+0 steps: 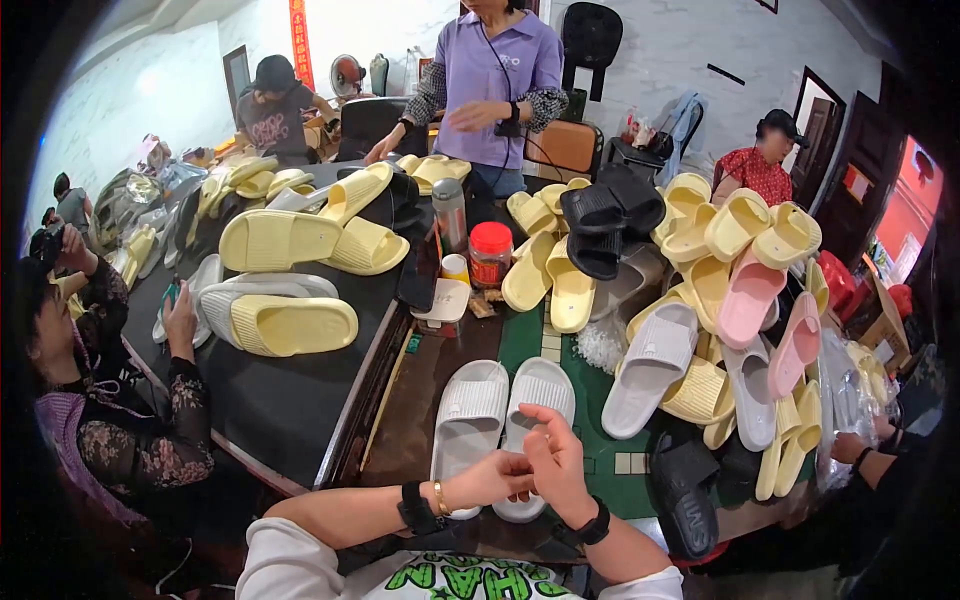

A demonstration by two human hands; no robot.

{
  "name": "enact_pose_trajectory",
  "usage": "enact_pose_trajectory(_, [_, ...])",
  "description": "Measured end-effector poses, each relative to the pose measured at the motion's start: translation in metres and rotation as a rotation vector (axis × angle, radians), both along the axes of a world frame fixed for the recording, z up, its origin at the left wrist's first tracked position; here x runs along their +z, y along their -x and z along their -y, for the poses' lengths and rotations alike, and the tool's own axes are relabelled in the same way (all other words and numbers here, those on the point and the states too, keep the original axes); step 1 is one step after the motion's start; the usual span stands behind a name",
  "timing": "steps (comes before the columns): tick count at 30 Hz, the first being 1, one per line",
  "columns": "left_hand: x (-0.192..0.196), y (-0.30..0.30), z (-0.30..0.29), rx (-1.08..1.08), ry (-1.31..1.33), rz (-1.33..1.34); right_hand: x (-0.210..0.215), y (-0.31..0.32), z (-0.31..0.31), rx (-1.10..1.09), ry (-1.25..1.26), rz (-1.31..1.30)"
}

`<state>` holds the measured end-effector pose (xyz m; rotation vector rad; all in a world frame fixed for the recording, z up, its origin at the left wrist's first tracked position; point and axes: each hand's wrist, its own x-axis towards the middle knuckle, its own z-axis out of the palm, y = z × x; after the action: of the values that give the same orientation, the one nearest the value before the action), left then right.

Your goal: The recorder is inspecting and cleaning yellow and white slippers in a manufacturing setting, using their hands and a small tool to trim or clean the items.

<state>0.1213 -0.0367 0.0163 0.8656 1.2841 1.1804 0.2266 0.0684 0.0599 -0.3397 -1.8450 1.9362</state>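
The fingers of the left hand (495,478) curl inward and meet the right hand (555,462) just above the heel ends of 2 pale grey slides; whether they pinch anything small between them cannot be told. The right hand's fingers are spread and slightly bent, 1 fingertip touching the left hand's knuckles. Both wrists carry dark bands, and the left wrist also has a thin gold bracelet (438,497).

The pair of grey slides (500,415) lies side by side, toes pointing away, on the dark wooden strip of the table (420,420), directly beneath the hands. To the right stands a heap of yellow, pink, grey and black slides (730,320), with 1 black slide (685,490) near the right forearm. Beyond the pair sit a red-lidded jar (490,253) and a metal bottle (451,213). To the left, yellow slides (285,280) lie on a black tabletop. Other people sit or stand around the tables.
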Motion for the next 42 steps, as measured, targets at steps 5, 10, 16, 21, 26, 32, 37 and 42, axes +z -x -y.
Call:
enact_pose_trajectory(5, [0.021, 0.006, -0.003, 0.038, 0.104, -0.056, -0.014, 0.007, -0.018, -0.348, -0.568, -0.135])
enact_pose_trajectory(10, [0.039, 0.033, 0.007, 0.275, -0.003, 0.012, -0.002, -0.020, -0.020, -0.127, -0.411, 0.297])
enact_pose_trajectory(16, [0.048, 0.053, 0.018, 0.453, -0.102, 0.069, -0.013, -0.030, -0.018, 0.007, -0.507, 0.459])
enact_pose_trajectory(21, [0.054, 0.057, 0.028, 0.472, -0.096, 0.075, -0.014, -0.032, -0.018, 0.034, -0.556, 0.485])
enact_pose_trajectory(26, [0.048, 0.063, 0.030, 0.519, -0.090, 0.060, -0.028, -0.031, -0.023, -0.104, -0.606, 0.430])
enact_pose_trajectory(32, [0.046, 0.071, 0.041, 0.511, 0.038, -0.013, 0.009, -0.036, -0.001, -0.298, -0.771, 0.124])
enact_pose_trajectory(37, [0.032, 0.069, 0.047, 0.357, 0.233, -0.195, -0.008, -0.040, 0.019, -0.100, -0.867, 0.149])
enact_pose_trajectory(42, [0.016, 0.062, 0.051, 0.107, 0.408, -0.459, -0.027, -0.052, 0.039, 0.138, -0.941, 0.487])
